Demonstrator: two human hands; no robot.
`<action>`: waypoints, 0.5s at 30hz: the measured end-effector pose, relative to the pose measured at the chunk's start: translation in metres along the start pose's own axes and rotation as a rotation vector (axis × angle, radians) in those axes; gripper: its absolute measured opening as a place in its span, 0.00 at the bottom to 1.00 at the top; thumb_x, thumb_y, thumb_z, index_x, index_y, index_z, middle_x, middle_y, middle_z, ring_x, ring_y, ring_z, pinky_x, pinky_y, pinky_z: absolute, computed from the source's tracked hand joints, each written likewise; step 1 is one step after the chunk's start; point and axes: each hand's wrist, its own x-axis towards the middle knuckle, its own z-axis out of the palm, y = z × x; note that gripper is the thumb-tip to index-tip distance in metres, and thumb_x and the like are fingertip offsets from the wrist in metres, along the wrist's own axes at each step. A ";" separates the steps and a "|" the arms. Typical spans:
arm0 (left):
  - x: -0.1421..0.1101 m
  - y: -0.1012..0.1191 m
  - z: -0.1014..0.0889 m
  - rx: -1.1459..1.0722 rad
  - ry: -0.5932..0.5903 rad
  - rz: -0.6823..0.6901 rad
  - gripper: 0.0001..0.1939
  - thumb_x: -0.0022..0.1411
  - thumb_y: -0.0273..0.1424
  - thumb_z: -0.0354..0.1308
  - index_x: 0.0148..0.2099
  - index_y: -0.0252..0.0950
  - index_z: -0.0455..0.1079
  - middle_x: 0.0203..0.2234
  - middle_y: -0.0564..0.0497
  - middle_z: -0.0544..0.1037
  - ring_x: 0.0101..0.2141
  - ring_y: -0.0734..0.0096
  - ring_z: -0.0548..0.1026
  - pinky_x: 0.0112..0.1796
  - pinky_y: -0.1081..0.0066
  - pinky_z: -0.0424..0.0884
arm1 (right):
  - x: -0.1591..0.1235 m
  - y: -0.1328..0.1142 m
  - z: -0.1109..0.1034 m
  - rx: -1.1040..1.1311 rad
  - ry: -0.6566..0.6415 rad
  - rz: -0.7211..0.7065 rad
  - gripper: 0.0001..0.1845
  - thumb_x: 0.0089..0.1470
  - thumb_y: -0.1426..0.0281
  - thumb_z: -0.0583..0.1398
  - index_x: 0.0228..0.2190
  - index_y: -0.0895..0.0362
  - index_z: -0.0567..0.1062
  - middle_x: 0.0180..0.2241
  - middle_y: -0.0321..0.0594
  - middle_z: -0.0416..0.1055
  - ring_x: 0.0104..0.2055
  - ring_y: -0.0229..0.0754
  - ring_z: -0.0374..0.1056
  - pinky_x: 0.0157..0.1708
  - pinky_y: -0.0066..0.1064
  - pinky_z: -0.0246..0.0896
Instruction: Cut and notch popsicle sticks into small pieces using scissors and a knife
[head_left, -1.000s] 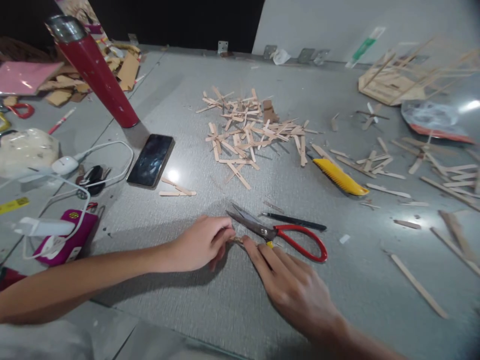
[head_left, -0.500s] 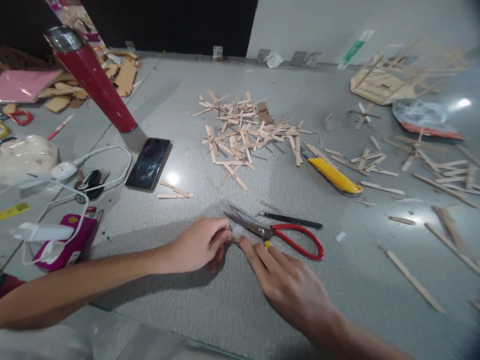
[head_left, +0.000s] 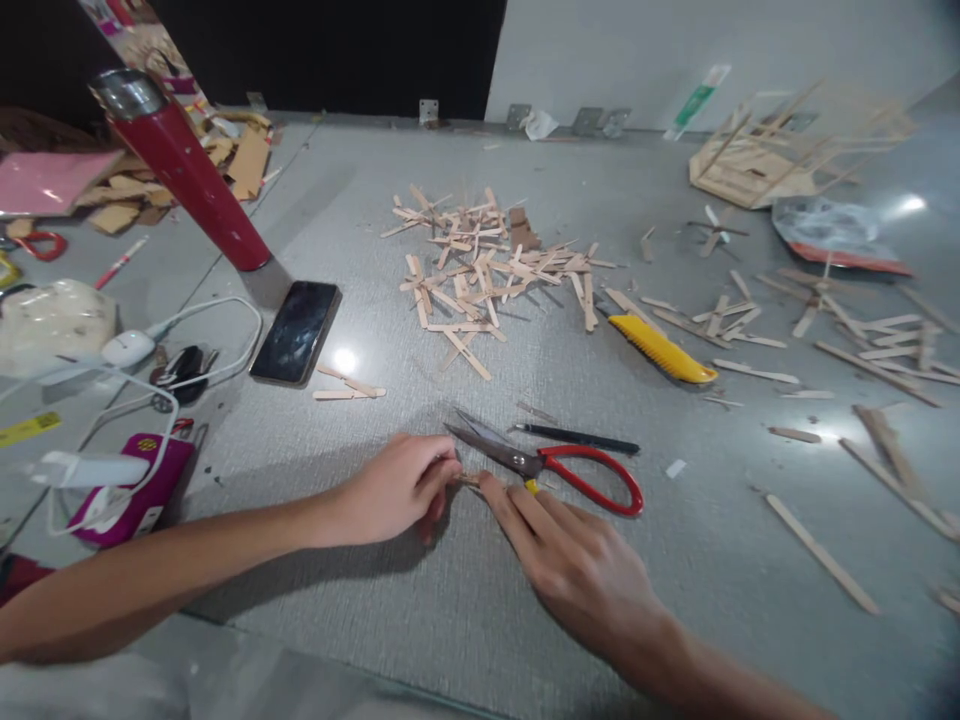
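Note:
My left hand (head_left: 401, 490) is closed, pinching one end of a thin wooden stick (head_left: 468, 480) between thumb and fingertips. My right hand (head_left: 577, 545) reaches in from the other side, its index fingertip on the same stick and the rest of its fingers bent close together over the table. Most of the stick is covered by the fingers. Just beyond my hands lie red-handled scissors (head_left: 532, 462), blades slightly apart. A small yellow thing (head_left: 532, 486) peeks out beside my right fingers; its kind is hidden. Behind the scissors rests a black pen-like tool (head_left: 577, 438) with a thin metal tip.
A heap of short wooden sticks (head_left: 480, 260) lies mid-table, with a yellow cutter knife (head_left: 660, 348) to its right. Leftward are a phone (head_left: 295, 332), a red flask (head_left: 184, 175) and a purple power bank (head_left: 142, 480) with cables. A wooden frame model (head_left: 757, 172) stands far right.
The camera view has shifted slightly, so the table things sit a little further left and most a little lower. Both hands keep nearly the same hold on the stick.

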 end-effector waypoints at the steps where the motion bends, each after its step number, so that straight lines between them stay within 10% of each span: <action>1: 0.000 0.000 0.000 -0.007 -0.004 0.002 0.16 0.76 0.36 0.46 0.33 0.38 0.59 0.18 0.57 0.71 0.17 0.74 0.73 0.20 0.77 0.64 | 0.000 0.000 0.000 0.001 0.001 0.004 0.21 0.65 0.85 0.48 0.51 0.70 0.77 0.29 0.42 0.77 0.26 0.41 0.71 0.24 0.33 0.69; 15: -0.002 0.005 -0.006 -0.021 -0.080 0.049 0.14 0.76 0.36 0.49 0.35 0.38 0.59 0.22 0.55 0.73 0.20 0.73 0.77 0.22 0.77 0.68 | 0.000 -0.006 0.003 -0.071 -0.039 0.017 0.23 0.62 0.86 0.50 0.52 0.70 0.77 0.30 0.43 0.77 0.26 0.41 0.70 0.23 0.32 0.66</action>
